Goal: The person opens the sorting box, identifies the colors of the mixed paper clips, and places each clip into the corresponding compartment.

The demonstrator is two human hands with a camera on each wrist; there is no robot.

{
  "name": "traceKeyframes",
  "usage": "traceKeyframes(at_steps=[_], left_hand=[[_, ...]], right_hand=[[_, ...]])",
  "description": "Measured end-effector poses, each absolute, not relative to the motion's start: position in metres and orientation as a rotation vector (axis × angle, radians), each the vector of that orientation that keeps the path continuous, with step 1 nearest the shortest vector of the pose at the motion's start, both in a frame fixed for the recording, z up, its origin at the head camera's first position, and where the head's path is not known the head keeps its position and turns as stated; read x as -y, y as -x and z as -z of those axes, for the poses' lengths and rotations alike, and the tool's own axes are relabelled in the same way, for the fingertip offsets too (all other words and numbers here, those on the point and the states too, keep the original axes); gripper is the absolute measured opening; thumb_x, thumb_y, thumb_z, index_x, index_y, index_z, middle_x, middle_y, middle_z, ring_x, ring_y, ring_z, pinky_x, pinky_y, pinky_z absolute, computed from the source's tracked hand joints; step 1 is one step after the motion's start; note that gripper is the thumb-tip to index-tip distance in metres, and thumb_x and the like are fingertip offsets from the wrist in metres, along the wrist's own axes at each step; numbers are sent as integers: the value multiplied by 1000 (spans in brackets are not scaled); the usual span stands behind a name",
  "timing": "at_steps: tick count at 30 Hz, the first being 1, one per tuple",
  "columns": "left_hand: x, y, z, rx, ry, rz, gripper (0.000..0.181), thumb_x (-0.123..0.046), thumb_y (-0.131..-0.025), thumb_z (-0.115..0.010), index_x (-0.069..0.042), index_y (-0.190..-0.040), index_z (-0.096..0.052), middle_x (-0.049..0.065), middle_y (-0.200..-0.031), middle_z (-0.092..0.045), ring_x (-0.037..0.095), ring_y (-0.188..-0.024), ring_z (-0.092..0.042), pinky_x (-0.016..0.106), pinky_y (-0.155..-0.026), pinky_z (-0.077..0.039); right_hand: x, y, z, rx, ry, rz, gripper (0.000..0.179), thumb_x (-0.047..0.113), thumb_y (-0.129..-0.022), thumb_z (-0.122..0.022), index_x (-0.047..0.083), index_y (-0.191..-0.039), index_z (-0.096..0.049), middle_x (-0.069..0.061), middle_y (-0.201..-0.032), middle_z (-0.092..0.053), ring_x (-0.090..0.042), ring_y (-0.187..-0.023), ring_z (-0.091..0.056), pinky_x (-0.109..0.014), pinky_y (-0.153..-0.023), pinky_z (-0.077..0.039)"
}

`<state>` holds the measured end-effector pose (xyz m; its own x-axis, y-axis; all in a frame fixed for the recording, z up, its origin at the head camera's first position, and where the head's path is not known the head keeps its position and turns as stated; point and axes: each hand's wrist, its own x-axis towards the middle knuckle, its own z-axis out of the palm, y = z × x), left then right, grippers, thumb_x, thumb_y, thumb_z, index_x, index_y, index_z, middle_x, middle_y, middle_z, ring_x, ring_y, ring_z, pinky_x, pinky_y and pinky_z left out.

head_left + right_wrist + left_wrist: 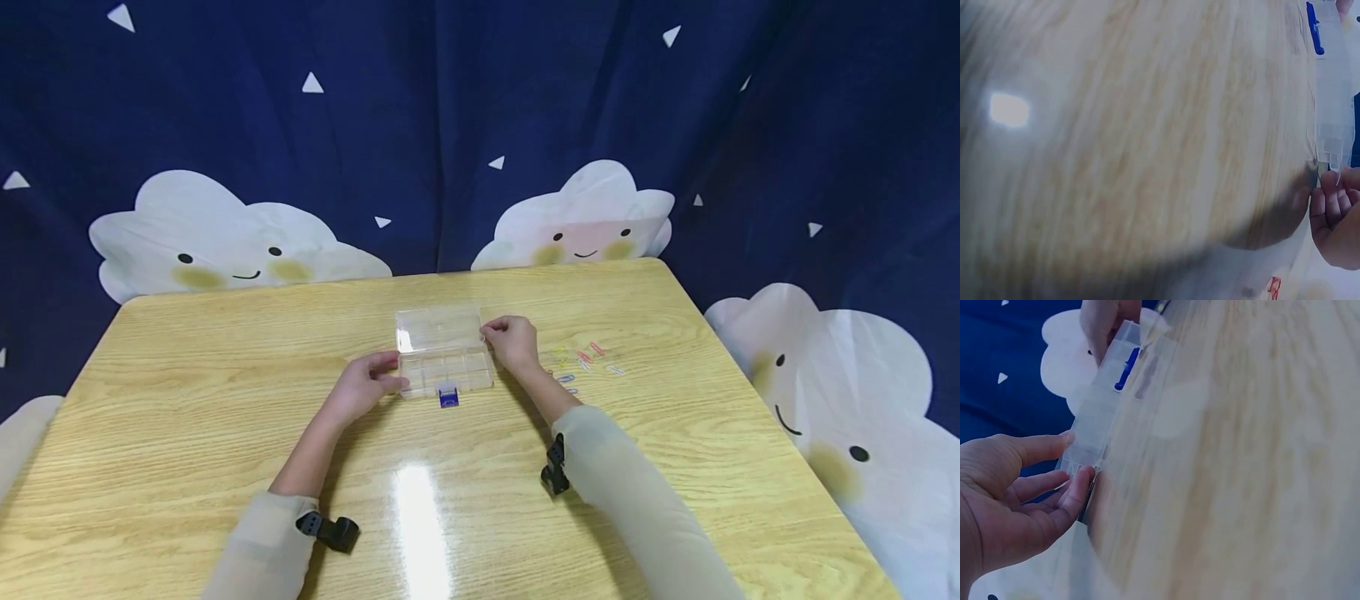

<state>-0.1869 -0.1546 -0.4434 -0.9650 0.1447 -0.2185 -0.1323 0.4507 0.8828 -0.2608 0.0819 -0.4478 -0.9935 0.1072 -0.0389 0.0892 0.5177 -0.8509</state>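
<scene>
A clear plastic compartment box lies on the table with its lid raised at the far side. A blue latch sits on its near edge, also visible as the blue latch in the left wrist view. My left hand grips the box's left end between thumb and fingers. At the lid's right edge, my right hand pinches the plastic with thumb and fingertips. In the right wrist view, the right hand is partly cut off by the frame edge.
Several coloured paper clips lie scattered right of the box, close to my right forearm. The wooden table reaches back to a dark blue curtain printed with clouds. A black wrist camera is strapped on the right sleeve.
</scene>
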Motion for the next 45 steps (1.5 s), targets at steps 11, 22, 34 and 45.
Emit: traceKeyframes(at_steps=[11, 22, 34, 45], left_hand=[[156, 183, 448, -2408, -3, -1564, 56, -19, -81, -63, -5, -130, -41, 16, -123, -49, 24, -98, -53, 27, -71, -47], [153, 186, 447, -2408, -23, -1583, 54, -18, -82, -61, -4, -130, -40, 18, -123, -48, 22, -94, -55, 27, -70, -48], [152, 185, 447, -2400, -17, -1566, 59, -23, -81, -63, -6, -132, -38, 17, -125, -47, 20, -87, -55, 26, -67, -46], [151, 183, 446, -2395, 0, -1551, 63, -23, -80, -64, -7, -133, -35, 14, -126, -45, 22, -96, -50, 25, -66, -44]], right_hand=[[-85, 259, 445, 2713, 36, -1478, 14, 19, -80, -63, 6, -81, -68, -8, -71, -66, -11, -58, -58, -21, -53, -46], [-109, 255, 421, 2794, -37, -1342, 19, 27, -81, -62, 9, -84, -68, -6, -80, -66, -15, -71, -59, -25, -63, -46], [-153, 247, 405, 2843, -81, -1251, 22, 29, -85, -57, 10, -90, -66, -8, -88, -64, -19, -76, -56, -29, -64, -44], [-194, 238, 400, 2888, -75, -1141, 22, 28, -85, -58, 8, -88, -66, -11, -81, -63, -23, -61, -53, -27, -54, -42]])
